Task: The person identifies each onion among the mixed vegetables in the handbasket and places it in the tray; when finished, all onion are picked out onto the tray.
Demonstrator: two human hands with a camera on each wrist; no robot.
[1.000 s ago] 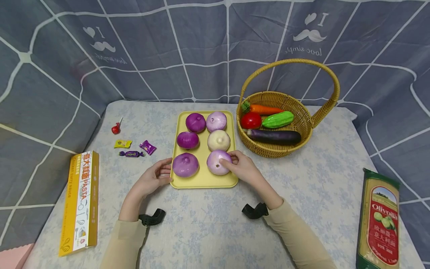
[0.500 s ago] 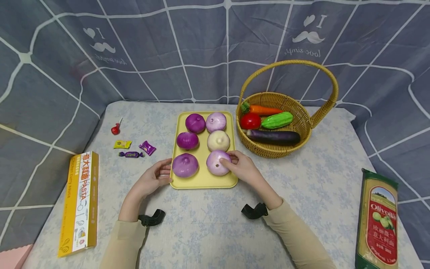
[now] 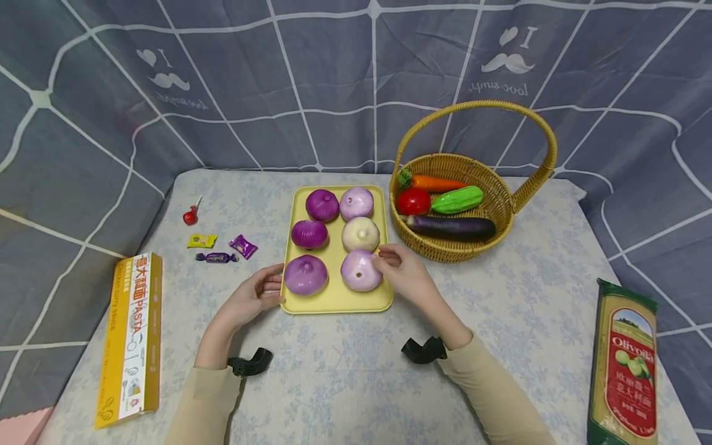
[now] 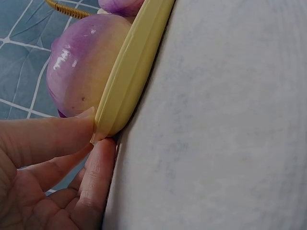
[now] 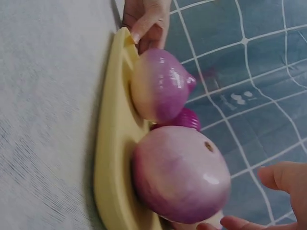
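A yellow tray (image 3: 336, 302) holds several onions in two columns: purple ones on the left, paler ones on the right. My left hand (image 3: 248, 298) pinches the tray's lower left rim, thumb on top and fingers beneath, as the left wrist view shows. Beside that thumb sits a light purple onion (image 4: 79, 67). At the tray's right edge, my right hand (image 3: 408, 275) stays close to the pale purple onion (image 3: 361, 272) in the front right spot. In the right wrist view its thumb (image 5: 278, 177) is lifted away from that onion (image 5: 180, 175), with other fingertips low beside it.
A wicker basket (image 3: 445, 252) with a carrot, tomato, green gourd and eggplant stands right of the tray. Several sweets, including a red lollipop (image 3: 190, 215), lie at left. A pasta box (image 3: 130, 340) and a spaghetti bag (image 3: 623, 364) lie near the table's sides.
The right thumb has come off the top of the front right onion, and that hand has drawn slightly to the right. The left hand keeps its place on the tray.
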